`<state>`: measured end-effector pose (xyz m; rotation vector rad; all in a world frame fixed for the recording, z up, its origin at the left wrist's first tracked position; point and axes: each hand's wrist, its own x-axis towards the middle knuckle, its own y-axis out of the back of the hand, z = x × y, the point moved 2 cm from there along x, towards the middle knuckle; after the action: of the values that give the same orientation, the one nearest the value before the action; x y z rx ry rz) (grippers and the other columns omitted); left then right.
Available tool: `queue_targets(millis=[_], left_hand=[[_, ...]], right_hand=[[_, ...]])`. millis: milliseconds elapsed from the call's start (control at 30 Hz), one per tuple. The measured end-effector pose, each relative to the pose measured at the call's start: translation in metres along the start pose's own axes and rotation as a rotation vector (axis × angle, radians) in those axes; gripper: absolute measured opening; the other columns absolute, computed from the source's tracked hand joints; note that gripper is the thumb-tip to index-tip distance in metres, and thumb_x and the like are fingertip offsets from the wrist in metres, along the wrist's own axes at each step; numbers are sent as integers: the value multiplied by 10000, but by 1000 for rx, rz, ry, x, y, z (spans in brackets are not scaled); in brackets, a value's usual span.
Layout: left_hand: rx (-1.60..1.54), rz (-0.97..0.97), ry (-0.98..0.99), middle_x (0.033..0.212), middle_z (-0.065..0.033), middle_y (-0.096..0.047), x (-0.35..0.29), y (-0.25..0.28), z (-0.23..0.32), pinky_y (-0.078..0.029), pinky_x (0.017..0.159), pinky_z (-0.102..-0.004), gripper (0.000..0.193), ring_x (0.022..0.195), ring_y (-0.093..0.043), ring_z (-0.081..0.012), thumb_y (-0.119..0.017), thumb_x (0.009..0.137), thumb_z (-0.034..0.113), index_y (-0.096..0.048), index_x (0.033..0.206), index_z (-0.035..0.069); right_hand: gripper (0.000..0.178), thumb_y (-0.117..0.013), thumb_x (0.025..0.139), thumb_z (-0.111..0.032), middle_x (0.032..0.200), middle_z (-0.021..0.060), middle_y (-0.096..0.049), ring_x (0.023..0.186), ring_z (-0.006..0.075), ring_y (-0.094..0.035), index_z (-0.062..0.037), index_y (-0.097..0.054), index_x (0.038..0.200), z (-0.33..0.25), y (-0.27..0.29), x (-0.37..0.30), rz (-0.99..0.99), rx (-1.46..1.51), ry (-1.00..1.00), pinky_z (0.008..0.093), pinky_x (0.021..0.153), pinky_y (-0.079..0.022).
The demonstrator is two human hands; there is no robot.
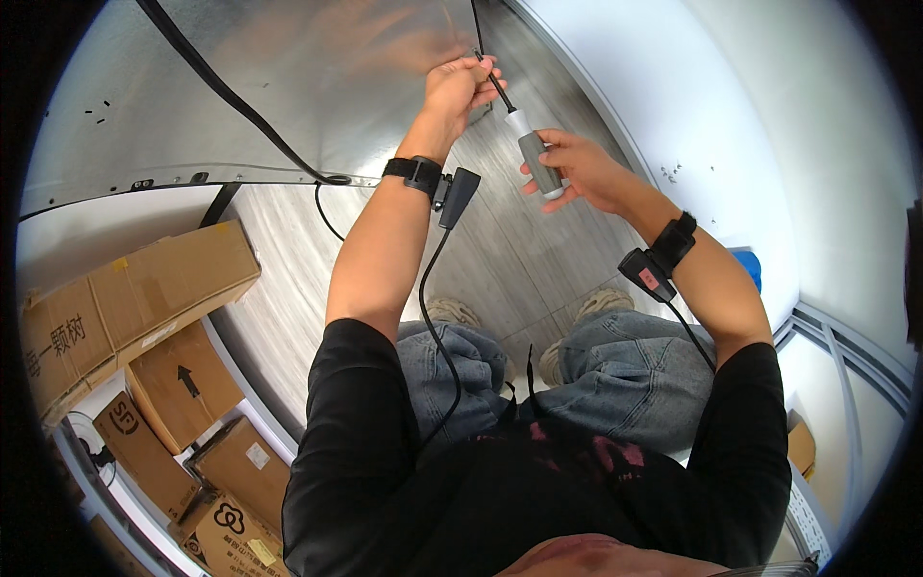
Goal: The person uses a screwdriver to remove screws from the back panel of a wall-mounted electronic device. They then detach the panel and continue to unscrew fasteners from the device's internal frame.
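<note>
A screwdriver (pixel 539 163) with a grey and white handle and a dark shaft slants up and left toward the edge of a large shiny metal panel (pixel 317 91). My right hand (pixel 583 171) holds its handle, with the fingers around the grey grip. Higher up, my left hand (pixel 460 91) pinches the shaft close to the tip, beside the panel's right edge. Whether a screw sits at the tip is too small to tell.
A thick black cable (pixel 236 101) hangs across the panel. Cardboard boxes (pixel 144 308) are stacked at the left. A white curved panel (pixel 692 87) stands at the right, with small metal pieces (pixel 672 174) on it. Black devices with cords are strapped to both my wrists.
</note>
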<state>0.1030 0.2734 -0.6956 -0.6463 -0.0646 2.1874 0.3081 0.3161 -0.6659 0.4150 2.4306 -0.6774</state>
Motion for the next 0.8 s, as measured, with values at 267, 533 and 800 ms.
queue_targets(millis=[267, 533, 800], left_hand=[[74, 56, -20, 812, -56, -617, -2, -1, 1, -535, 606, -227, 158, 685, -615, -137, -647, 860, 148, -614, 917, 5], [-5, 27, -12, 808, -43, -615, 0, 0, -1, -519, 590, -224, 136, 690, -610, -125, -609, 876, 112, -614, 970, 14], [37, 40, 18, 795, -33, -612, -5, -4, 5, -513, 560, -208, 121, 640, -582, -101, -627, 862, 109, -626, 944, 21]], right_hand=[[443, -616, 848, -247, 906, 54, -539, 804, 144, -583, -41, -445, 1200, 5, -4, 7, 67, -397, 51, 288, 572, -537], [522, -661, 805, -206, 887, 60, -548, 718, 140, -554, -27, -437, 1241, 1, -4, -1, -13, -41, 44, 283, 548, -505], [511, -691, 782, -237, 889, 56, -551, 721, 138, -550, 0, -487, 1185, 10, 1, 10, 79, -430, 46, 248, 491, -420]])
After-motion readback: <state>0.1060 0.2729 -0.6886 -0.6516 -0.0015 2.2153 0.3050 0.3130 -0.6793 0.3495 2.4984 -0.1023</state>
